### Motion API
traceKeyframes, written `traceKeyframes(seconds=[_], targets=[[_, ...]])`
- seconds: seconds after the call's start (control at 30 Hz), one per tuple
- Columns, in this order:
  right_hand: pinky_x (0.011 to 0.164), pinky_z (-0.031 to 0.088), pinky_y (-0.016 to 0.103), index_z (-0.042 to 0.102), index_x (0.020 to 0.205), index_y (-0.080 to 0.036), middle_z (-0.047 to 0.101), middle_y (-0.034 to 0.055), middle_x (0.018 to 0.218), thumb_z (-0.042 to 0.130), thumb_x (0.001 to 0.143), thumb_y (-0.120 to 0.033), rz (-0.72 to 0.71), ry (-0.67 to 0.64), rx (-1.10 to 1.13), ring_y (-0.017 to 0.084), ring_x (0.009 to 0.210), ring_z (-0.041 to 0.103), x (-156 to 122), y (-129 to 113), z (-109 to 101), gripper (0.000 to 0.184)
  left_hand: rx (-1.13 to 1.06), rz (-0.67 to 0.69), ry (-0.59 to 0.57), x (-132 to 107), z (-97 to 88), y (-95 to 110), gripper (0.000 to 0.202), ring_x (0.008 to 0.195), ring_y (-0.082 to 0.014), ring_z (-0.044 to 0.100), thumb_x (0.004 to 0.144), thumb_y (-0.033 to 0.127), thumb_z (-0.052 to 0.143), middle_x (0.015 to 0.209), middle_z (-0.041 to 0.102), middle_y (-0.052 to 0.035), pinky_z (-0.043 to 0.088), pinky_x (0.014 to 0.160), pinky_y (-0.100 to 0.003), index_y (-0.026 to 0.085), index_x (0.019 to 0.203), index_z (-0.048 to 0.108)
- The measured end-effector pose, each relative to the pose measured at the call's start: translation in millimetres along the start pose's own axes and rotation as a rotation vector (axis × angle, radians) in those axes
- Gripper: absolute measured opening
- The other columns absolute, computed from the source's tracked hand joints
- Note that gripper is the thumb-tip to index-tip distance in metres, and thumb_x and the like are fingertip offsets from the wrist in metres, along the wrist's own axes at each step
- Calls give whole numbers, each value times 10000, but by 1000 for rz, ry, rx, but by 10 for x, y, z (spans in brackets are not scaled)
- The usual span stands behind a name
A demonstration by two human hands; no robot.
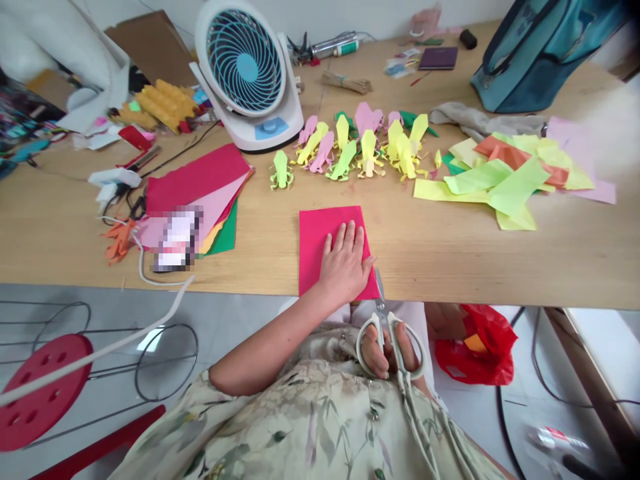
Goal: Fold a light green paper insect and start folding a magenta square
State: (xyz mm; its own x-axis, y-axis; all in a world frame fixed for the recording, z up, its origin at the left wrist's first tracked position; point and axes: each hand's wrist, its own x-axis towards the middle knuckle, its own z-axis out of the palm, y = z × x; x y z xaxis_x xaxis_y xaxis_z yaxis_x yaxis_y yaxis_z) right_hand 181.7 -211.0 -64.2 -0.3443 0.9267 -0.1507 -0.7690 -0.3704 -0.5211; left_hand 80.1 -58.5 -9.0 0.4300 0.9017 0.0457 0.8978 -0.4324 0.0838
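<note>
My left hand point(345, 263) lies flat with fingers stretched out on a folded pink-red paper sheet point(320, 230) at the near edge of the wooden table point(500, 260). Just below the table edge, my right hand point(387, 350) has its fingers through the white handles of a pair of scissors point(383, 320). The blades point up at the sheet's lower right edge. Beyond the sheet stands a row of several small folded paper figures point(350, 150) in yellow, green and pink.
A white and blue desk fan point(247, 70) stands at the back. A stack of coloured sheets point(200, 190) lies left, paper offcuts point(505, 180) right, a teal bag point(540, 50) far right. A red stool point(43, 393) and a red plastic bag point(480, 347) are on the floor.
</note>
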Motion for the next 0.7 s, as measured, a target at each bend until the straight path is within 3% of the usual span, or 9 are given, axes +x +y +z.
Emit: traceKeyframes(seconds=[0.4, 0.7], targets=[[408, 243, 225, 615, 898, -208, 429, -54, 488, 442, 931, -695, -32, 59, 8, 102, 388, 280, 13, 47, 58, 518, 25, 4, -21, -82, -33, 4, 652, 1549, -285, 179, 1029, 444, 293, 1663, 197, -146, 203, 1245, -510, 83, 1571, 265], [425, 303, 215, 627, 899, -197, 452, -61, 478, 465, 941, -672, -43, 60, 40, 89, 384, 360, 12, 37, 92, 503, 36, 19, -30, -133, -20, 1, 646, 1549, -289, 179, 1037, 433, 267, 1664, 190, -147, 195, 1248, -509, 76, 1577, 250]])
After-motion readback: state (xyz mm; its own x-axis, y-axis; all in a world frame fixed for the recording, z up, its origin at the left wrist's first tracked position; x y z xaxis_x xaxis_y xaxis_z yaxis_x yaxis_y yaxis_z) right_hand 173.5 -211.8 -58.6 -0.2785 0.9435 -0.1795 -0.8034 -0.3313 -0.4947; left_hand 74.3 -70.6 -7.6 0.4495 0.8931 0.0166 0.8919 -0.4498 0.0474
